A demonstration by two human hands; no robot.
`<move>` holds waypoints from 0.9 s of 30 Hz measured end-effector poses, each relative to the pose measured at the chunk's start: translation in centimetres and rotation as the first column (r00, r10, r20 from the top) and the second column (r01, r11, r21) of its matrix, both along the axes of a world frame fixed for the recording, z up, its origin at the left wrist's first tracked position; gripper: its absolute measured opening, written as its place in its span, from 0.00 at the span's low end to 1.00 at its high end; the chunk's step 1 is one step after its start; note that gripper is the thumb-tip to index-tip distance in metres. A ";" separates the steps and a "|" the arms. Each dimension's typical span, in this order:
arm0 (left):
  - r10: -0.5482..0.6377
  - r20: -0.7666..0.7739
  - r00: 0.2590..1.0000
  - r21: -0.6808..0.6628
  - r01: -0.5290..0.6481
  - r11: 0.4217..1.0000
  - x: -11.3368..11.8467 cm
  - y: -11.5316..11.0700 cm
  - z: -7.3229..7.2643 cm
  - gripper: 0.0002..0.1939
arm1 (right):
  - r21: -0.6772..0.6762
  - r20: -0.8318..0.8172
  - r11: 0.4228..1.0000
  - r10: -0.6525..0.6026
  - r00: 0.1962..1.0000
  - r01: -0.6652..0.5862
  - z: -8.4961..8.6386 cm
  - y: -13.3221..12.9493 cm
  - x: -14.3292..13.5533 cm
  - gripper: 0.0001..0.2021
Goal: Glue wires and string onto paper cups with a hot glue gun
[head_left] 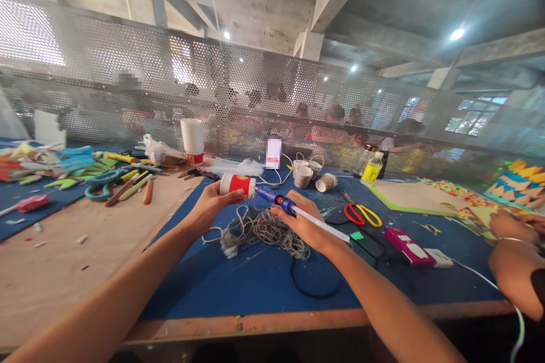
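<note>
A red and white paper cup (239, 186) lies on its side in the air, with my left hand (212, 204) closed round it. My right hand (303, 216) grips a blue glue gun (272, 197), and a long clear glue stick (326, 226) sticks out of its back. The gun's tip points left and is at the cup's base; whether they touch I cannot tell. Beneath both hands a tangled heap of grey cord (281, 231) rests on the blue table surface (191, 286).
Small cups (302, 176), a phone (273, 153) and a cup stack (192, 139) stand behind. Red and yellow scissors (361, 215), a yellow bottle (372, 169) and a magenta box (409, 247) are right. Tools (134, 186) lie left. Another person's hands (513, 229) are far right.
</note>
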State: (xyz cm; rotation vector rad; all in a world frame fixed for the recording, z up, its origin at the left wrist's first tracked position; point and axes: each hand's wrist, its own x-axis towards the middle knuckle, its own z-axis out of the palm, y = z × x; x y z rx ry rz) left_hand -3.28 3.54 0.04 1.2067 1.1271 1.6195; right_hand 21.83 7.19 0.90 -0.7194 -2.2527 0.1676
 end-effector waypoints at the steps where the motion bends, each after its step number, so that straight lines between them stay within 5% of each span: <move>1: -0.001 -0.002 1.000 0.003 0.001 1.000 0.0 0.0 0.0 0.17 | 0.000 0.000 1.000 -0.001 1.000 0.001 0.0 0.0 0.0 0.14; 27: -0.020 0.005 1.000 -0.010 0.020 1.000 0.1 -0.4 0.6 0.21 | 0.005 0.077 1.000 -0.002 0.997 0.002 -0.1 -0.2 0.0 0.15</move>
